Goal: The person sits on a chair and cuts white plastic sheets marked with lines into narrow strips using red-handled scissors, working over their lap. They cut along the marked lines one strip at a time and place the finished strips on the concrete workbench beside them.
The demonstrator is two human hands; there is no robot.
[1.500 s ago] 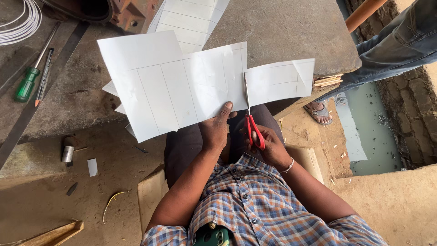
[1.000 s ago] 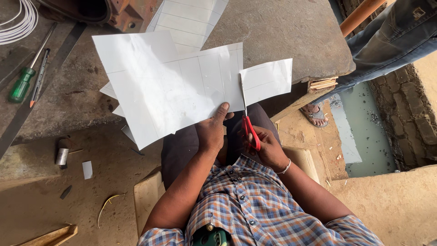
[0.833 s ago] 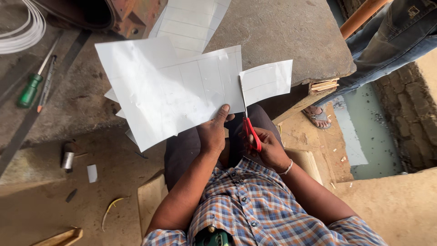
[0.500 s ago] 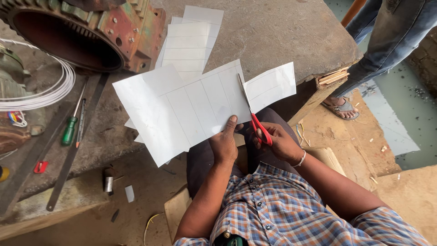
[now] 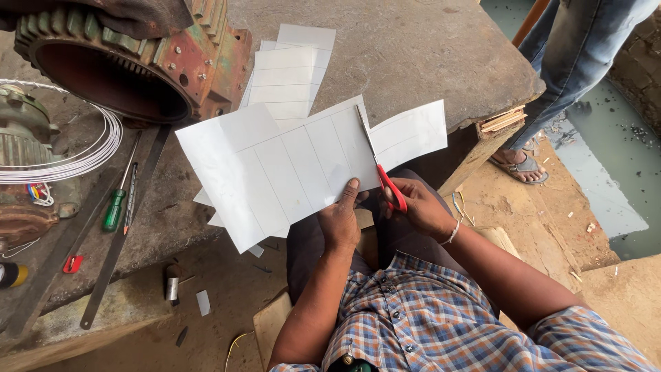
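Observation:
A large white sheet of paper (image 5: pixel 275 172) ruled with faint lines is held out over my lap. My left hand (image 5: pixel 341 219) pinches its lower edge with the thumb on top. My right hand (image 5: pixel 416 207) grips red-handled scissors (image 5: pixel 379 169), whose blades reach far up a ruled line in the sheet. To the right of the blades, a strip of the paper (image 5: pixel 410 134) hangs partly separated from the rest.
A stack of cut white strips (image 5: pixel 289 76) lies on the stone slab (image 5: pixel 427 55). A rusty geared motor housing (image 5: pixel 131 62), white wire coil (image 5: pixel 55 162), green-handled screwdriver (image 5: pixel 113 207) and flat metal bar (image 5: pixel 117 241) sit at left. Another person's legs (image 5: pixel 564 76) stand at upper right.
The scissors have cut farther up the sheet, so the blades now reach near its top edge. The view has shifted, bringing the motor housing and wire coil into sight.

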